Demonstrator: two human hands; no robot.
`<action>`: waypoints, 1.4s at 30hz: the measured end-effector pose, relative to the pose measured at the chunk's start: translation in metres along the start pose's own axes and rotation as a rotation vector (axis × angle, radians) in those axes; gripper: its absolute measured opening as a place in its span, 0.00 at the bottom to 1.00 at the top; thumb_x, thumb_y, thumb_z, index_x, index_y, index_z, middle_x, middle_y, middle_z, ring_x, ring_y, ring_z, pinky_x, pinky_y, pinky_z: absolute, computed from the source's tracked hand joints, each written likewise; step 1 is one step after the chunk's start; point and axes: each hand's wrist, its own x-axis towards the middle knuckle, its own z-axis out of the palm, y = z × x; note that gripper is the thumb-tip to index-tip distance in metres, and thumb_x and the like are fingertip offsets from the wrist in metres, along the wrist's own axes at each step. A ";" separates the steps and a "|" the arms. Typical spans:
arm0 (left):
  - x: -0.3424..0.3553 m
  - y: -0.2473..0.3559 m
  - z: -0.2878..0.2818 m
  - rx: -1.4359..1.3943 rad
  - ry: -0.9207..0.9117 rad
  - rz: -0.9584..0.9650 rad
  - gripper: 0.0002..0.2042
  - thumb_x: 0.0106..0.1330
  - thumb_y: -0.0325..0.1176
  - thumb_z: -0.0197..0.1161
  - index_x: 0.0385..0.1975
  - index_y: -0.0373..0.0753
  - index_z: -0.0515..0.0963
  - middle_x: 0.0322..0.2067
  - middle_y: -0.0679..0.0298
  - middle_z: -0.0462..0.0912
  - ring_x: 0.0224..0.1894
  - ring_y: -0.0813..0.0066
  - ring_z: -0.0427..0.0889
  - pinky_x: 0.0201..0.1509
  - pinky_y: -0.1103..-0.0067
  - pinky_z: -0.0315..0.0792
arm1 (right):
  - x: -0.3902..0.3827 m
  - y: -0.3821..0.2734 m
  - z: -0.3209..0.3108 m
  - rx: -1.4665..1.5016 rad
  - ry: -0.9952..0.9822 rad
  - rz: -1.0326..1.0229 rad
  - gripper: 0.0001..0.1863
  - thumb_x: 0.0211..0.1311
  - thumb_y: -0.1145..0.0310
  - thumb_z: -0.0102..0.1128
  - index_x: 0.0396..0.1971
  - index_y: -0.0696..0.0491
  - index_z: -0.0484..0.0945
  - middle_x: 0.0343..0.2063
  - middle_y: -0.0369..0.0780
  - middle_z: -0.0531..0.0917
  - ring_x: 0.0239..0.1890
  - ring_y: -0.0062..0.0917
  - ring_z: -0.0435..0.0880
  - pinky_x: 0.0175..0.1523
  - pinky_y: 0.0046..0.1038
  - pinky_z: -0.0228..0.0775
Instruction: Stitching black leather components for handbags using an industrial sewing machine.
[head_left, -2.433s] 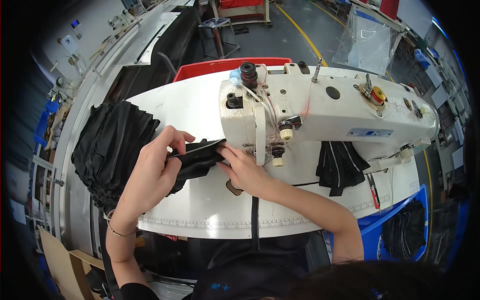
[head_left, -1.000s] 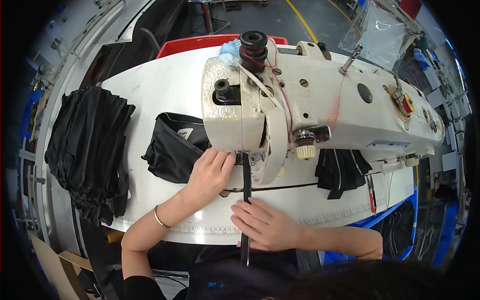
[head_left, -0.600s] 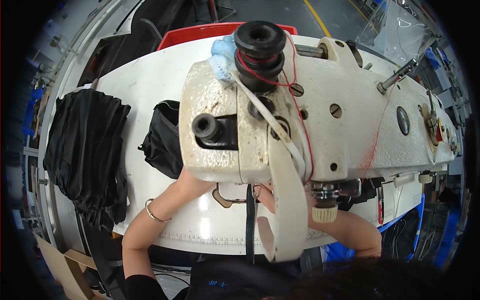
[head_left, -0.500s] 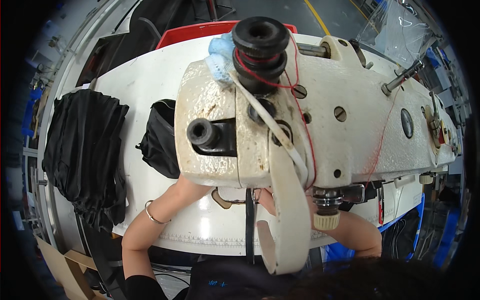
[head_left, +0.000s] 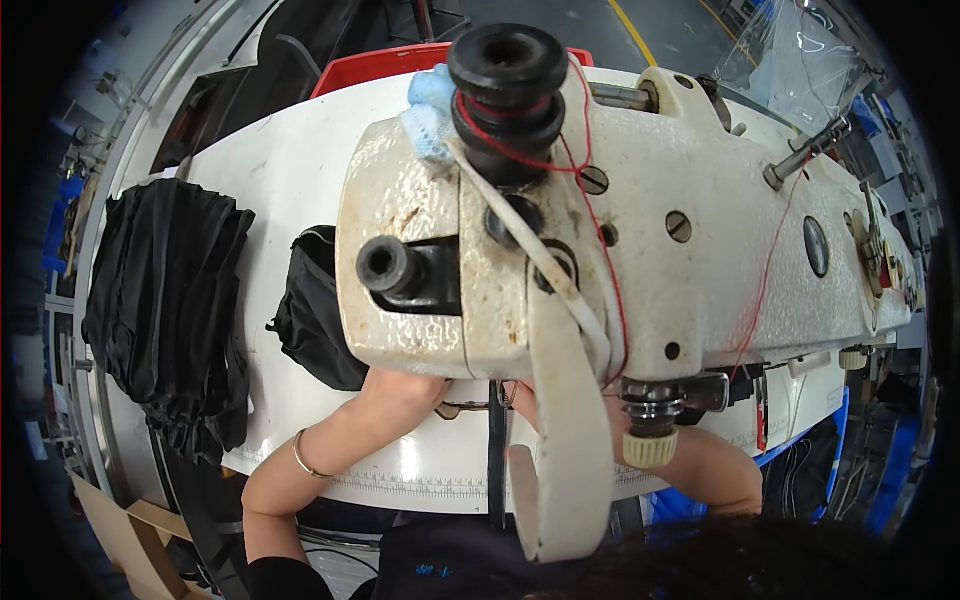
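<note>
A large cream sewing machine (head_left: 640, 230) fills the middle of the view and hides most of the work beneath it. My left hand (head_left: 405, 392) reaches under the machine's head, its back showing and its fingers hidden. Beside it, a black cloth piece (head_left: 318, 315) lies bunched on the white table, partly covered by the machine. My right hand (head_left: 524, 402) is under the machine too; only a sliver shows behind a hanging cream band (head_left: 570, 450). Between the hands a narrow black strap (head_left: 497, 455) runs over the table's near edge. What either hand holds is hidden.
A stack of black cloth pieces (head_left: 165, 310) lies on the left of the white table (head_left: 270, 160). Red thread (head_left: 605, 260) runs down the machine from a black knob. Beyond the far edge stands a red bin (head_left: 385, 66). A cardboard box (head_left: 125, 540) sits lower left.
The black cloth piece by my left hand has shifted toward me, and more of that hand shows below the machine's head. The view has moved slightly. My right arm stays nearly in place.
</note>
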 end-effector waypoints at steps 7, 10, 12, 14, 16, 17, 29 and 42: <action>-0.003 -0.003 0.003 -0.055 0.035 -0.030 0.19 0.46 0.25 0.64 0.42 0.40 0.79 0.40 0.58 0.79 0.44 0.57 0.78 0.48 0.65 0.71 | -0.002 0.009 0.004 -0.033 0.041 -0.093 0.09 0.48 0.66 0.58 0.30 0.52 0.77 0.26 0.42 0.79 0.28 0.37 0.80 0.31 0.34 0.73; -0.003 -0.003 0.000 -0.062 0.003 -0.045 0.19 0.47 0.25 0.64 0.42 0.41 0.79 0.41 0.58 0.79 0.45 0.57 0.77 0.49 0.64 0.70 | -0.003 0.011 0.005 -0.030 0.048 -0.100 0.09 0.47 0.66 0.58 0.29 0.52 0.77 0.26 0.42 0.79 0.28 0.37 0.80 0.31 0.34 0.72; -0.003 -0.002 -0.002 -0.084 -0.002 -0.060 0.18 0.46 0.25 0.63 0.42 0.41 0.79 0.41 0.58 0.79 0.46 0.56 0.77 0.50 0.63 0.70 | -0.002 0.013 0.005 -0.026 0.052 -0.107 0.09 0.47 0.66 0.58 0.29 0.53 0.77 0.25 0.42 0.79 0.28 0.37 0.80 0.31 0.34 0.72; -0.002 0.000 -0.005 -0.054 0.003 -0.084 0.18 0.45 0.23 0.62 0.40 0.38 0.79 0.39 0.55 0.79 0.43 0.54 0.77 0.47 0.64 0.71 | -0.002 0.014 0.005 -0.020 0.057 -0.110 0.09 0.47 0.66 0.58 0.29 0.53 0.77 0.25 0.42 0.79 0.28 0.37 0.79 0.31 0.34 0.72; 0.002 0.002 -0.009 -0.016 0.014 -0.035 0.17 0.44 0.22 0.62 0.38 0.37 0.79 0.37 0.55 0.79 0.41 0.54 0.78 0.45 0.64 0.71 | -0.002 0.015 0.005 -0.015 0.063 -0.107 0.09 0.46 0.66 0.58 0.28 0.53 0.77 0.25 0.42 0.79 0.28 0.37 0.79 0.31 0.34 0.72; 0.004 0.003 -0.012 0.022 0.028 0.009 0.15 0.44 0.22 0.61 0.36 0.37 0.78 0.35 0.55 0.79 0.39 0.53 0.78 0.42 0.64 0.71 | -0.003 0.015 0.005 -0.013 0.067 -0.108 0.09 0.46 0.66 0.58 0.28 0.53 0.77 0.25 0.42 0.78 0.28 0.37 0.79 0.31 0.34 0.72; -0.003 -0.002 0.009 0.073 0.016 0.136 0.15 0.38 0.22 0.61 0.31 0.33 0.78 0.32 0.49 0.80 0.35 0.49 0.79 0.39 0.62 0.71 | -0.003 0.023 0.001 0.021 0.091 -0.089 0.08 0.44 0.67 0.58 0.26 0.54 0.77 0.25 0.43 0.77 0.29 0.37 0.78 0.31 0.35 0.71; -0.003 -0.005 0.007 -0.301 -0.057 -0.070 0.16 0.39 0.23 0.60 0.33 0.32 0.77 0.34 0.46 0.79 0.37 0.47 0.78 0.41 0.60 0.70 | -0.005 0.025 0.003 0.015 0.098 -0.095 0.08 0.42 0.67 0.58 0.23 0.55 0.76 0.24 0.44 0.76 0.30 0.37 0.77 0.31 0.35 0.70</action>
